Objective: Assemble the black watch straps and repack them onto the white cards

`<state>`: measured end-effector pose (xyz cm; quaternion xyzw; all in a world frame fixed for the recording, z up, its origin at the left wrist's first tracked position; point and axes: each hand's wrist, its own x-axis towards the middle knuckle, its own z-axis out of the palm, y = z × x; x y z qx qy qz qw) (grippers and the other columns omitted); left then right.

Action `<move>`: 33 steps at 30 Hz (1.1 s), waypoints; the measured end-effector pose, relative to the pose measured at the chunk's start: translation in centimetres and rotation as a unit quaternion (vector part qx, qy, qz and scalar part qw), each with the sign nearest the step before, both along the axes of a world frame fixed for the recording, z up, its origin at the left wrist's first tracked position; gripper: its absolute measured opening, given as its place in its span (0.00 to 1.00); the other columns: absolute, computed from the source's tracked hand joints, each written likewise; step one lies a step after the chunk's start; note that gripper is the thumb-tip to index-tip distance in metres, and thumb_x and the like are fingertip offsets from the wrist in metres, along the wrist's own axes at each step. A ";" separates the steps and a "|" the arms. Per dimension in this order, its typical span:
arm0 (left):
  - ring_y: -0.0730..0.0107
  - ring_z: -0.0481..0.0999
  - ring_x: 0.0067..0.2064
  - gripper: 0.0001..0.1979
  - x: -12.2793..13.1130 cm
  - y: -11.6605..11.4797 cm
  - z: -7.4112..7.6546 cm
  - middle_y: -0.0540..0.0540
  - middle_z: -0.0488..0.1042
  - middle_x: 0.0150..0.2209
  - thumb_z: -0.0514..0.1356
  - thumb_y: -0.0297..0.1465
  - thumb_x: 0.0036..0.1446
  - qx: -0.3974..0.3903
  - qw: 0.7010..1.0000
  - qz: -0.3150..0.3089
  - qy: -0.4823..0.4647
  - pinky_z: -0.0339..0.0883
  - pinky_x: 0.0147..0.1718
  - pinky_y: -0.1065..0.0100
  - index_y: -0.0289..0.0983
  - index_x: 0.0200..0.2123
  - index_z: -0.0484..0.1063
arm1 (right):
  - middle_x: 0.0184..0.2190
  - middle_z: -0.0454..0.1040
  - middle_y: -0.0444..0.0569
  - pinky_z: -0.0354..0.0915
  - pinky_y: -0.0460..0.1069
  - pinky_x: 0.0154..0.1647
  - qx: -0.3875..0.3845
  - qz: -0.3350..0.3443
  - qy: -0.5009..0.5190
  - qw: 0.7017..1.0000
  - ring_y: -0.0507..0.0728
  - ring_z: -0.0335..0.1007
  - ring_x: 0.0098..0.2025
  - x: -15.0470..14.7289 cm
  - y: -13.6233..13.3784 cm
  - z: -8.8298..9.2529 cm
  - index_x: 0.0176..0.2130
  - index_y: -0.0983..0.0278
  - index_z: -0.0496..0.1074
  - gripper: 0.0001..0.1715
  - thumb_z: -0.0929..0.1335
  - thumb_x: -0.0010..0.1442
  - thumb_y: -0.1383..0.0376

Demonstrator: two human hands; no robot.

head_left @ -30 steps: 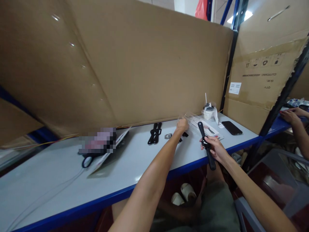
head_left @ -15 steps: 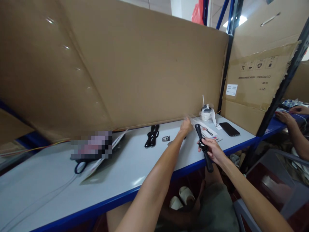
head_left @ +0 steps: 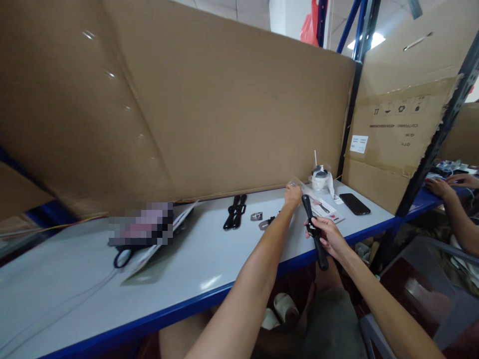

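Shifted rightward since a second ago, the person's left hand now sits closer to the printed sheet, and its forearm no longer covers a small flat grey and black piece on the worktop. That hand reaches far across, at a crumpled sheet of clear plastic near the back edge; its fingers are bent and mostly hidden behind the back of the hand, so I cannot tell whether they grasp the plastic. Nearer the person, the right hand has its fingers closed around the middle of a long black tool, which has a dark handle at each end and a bit of shiny metal at its centre. The tool is held at a slant over the worktop's blue front edge, its upper end leaning left and its lower end pointing toward the person's lap. Left of the flat piece lies a small silver metal part, and farther left two black handle-shaped pieces lie side by side. Right of the printed sheet is a dark phone; behind the sheet stands a lidded cup with a straw. Tall brown cardboard rises behind everything. At far right, a co-worker's hand rests over another surface.
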<state>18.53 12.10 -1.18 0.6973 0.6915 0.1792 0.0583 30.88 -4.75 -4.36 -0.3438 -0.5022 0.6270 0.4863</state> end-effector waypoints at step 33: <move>0.54 0.80 0.49 0.23 -2.2 2.5 0.8 0.31 0.78 0.52 0.56 0.44 0.65 -0.014 0.992 0.003 -0.129 0.73 0.42 0.64 0.34 0.54 0.73 | 0.22 0.77 0.51 0.36 0.42 0.10 0.014 0.009 0.013 1.000 0.42 0.46 0.11 -0.1 -0.2 0.1 0.36 0.69 0.76 0.26 0.73 0.54 0.48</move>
